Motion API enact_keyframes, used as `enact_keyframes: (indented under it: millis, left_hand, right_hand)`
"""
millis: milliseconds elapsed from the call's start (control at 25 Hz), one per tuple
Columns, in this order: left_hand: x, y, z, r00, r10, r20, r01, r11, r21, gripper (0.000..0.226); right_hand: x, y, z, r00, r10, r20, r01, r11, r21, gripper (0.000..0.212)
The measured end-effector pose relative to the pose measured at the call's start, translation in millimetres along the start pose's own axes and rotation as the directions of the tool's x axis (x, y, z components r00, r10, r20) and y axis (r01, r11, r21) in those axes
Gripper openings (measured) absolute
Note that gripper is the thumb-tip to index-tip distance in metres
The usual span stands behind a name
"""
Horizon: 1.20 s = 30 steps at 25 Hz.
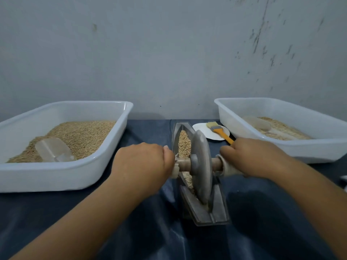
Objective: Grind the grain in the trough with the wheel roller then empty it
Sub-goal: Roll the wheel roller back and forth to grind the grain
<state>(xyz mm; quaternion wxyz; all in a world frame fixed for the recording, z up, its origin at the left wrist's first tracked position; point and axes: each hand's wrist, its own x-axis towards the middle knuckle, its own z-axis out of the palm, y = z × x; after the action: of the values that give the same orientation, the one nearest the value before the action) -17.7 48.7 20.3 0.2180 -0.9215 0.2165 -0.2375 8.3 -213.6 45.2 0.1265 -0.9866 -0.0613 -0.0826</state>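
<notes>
A grey metal boat-shaped trough (217,205) is lying on the bench (150,231), which is wearing a dark blue cloth, its long axis running near to far. A grey metal wheel roller (201,166) is standing upright in the trough's groove, with tan grain (184,143) lying in the groove on its far side and a paler patch showing beneath the axle. The left hand (142,162) is gripping the left end of the wooden axle, fingers curled round it; the right hand (253,156) is gripping the right end likewise. A large white plastic tray (62,177) of grain with a clear scoop (53,149) is sitting to the left. Another white tray (319,151), holding less grain, is sitting to the right. Just beyond the trough, a yellow-handled brush (218,130) is resting on a white paper plate (201,128).
</notes>
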Motion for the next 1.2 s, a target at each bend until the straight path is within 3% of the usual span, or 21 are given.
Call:
enact_keyframes:
  millis: [80, 160, 280, 440, 520, 600, 680, 760, 800, 960, 1120, 1200]
  left_hand:
    - [10, 0, 4, 0.999, -0.038, 0.008, 0.038, 0.999, 0.034, 0.041]
    - [28, -2, 11, 0.996, -0.083, 0.038, 0.080, 0.995, 0.061, 0.038]
    - [50, -8, 14, 0.985, -0.112, 0.128, 0.112, 0.994, 0.008, 0.034]
    - [37, -3, -1, 0.991, -0.053, 0.122, 0.058, 0.998, -0.031, 0.027]
    - [19, 1, -5, 0.999, 0.003, 0.049, 0.000, 0.999, -0.054, 0.027]
    - [6, 4, -2, 0.999, 0.050, -0.004, -0.050, 0.998, -0.025, 0.028]
    - [9, 3, 3, 0.999, -0.049, 0.022, 0.049, 0.998, -0.032, 0.019]
    - [27, -2, 12, 0.971, -0.226, 0.083, 0.235, 0.966, -0.110, 0.024]
    - [38, -4, 17, 0.963, -0.236, 0.126, 0.250, 0.962, -0.108, 0.025]
    - [55, -9, 29, 0.968, -0.187, 0.169, 0.197, 0.979, -0.044, 0.052]
    - [31, -4, 11, 0.984, -0.086, 0.156, 0.092, 0.995, -0.031, 0.045]
    - [11, -2, 0, 0.999, -0.001, 0.046, 0.002, 1.000, -0.022, 0.050]
  right_hand:
    - [3, -6, 5, 0.998, -0.025, -0.055, 0.021, 0.996, -0.083, 0.028]
    - [20, -13, 17, 0.985, 0.067, -0.158, -0.087, 0.989, -0.121, 0.042]
    - [41, -19, 25, 0.970, 0.100, -0.222, -0.126, 0.987, -0.104, 0.039]
    - [26, -12, 10, 0.999, 0.042, 0.027, -0.038, 0.992, -0.120, 0.022]
    - [5, -2, 9, 0.997, -0.062, 0.048, 0.066, 0.992, -0.106, 0.027]
    - [-5, -3, 3, 0.998, -0.060, -0.017, 0.058, 0.994, -0.090, 0.021]
    - [3, -11, 6, 0.994, -0.008, -0.106, -0.016, 0.974, -0.225, 0.039]
    - [25, -19, 13, 0.982, 0.051, -0.181, -0.091, 0.971, -0.221, 0.041]
    - [36, -22, 17, 0.975, 0.056, -0.215, -0.102, 0.973, -0.206, 0.041]
    - [55, -25, 21, 0.965, 0.062, -0.253, -0.105, 0.982, -0.158, 0.042]
    - [18, -21, 13, 0.983, 0.029, -0.180, -0.067, 0.975, -0.211, 0.044]
    - [-7, -15, 3, 0.994, 0.014, -0.108, -0.036, 0.978, -0.204, 0.048]
